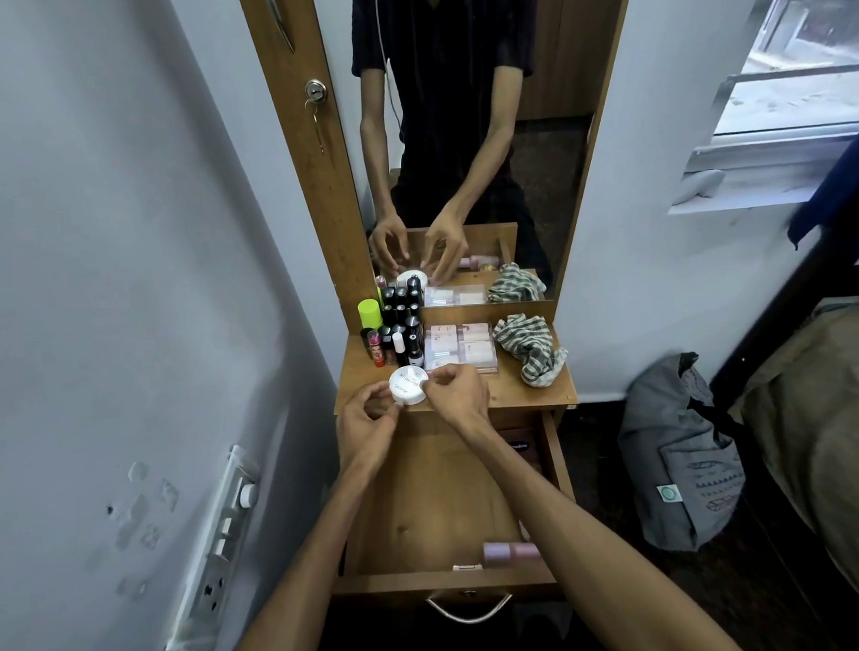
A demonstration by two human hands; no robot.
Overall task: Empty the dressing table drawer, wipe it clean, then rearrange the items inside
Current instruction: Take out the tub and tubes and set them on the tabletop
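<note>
- Head view: both hands met at the front edge of the dressing table top (511,395), over the back of the open drawer (426,499).
- Left hand (368,423) had fingers curled, thumb and fingertips pinching the left rim of a round white jar (406,383).
- Right hand (458,391) gripped the jar's right rim with bent fingers. So the jar was held between both hands, lid side up, printed text on the lid too small to read.
- Drawer was pulled out, wood floor mostly bare. A pink bottle (509,551) lay on its side at the front right corner, with a small pale item (467,567) against the front wall beside it. A dark lid with lettering (518,446) sat at the back right, partly hidden by the right forearm.
- On the table top: a cluster of upright lipsticks and small dark bottles (401,341) at back left, with a neon-green capped container (370,314) behind them.
- A clear box of pale pink packs (461,346) sat mid-top, just right of the cluster.
- A crumpled striped cloth (533,349) lay at the right side, touching nothing else.
- The mirror (457,124) behind repeated the hands and items.
- A metal drawer handle (470,609) was on the front.
</note>
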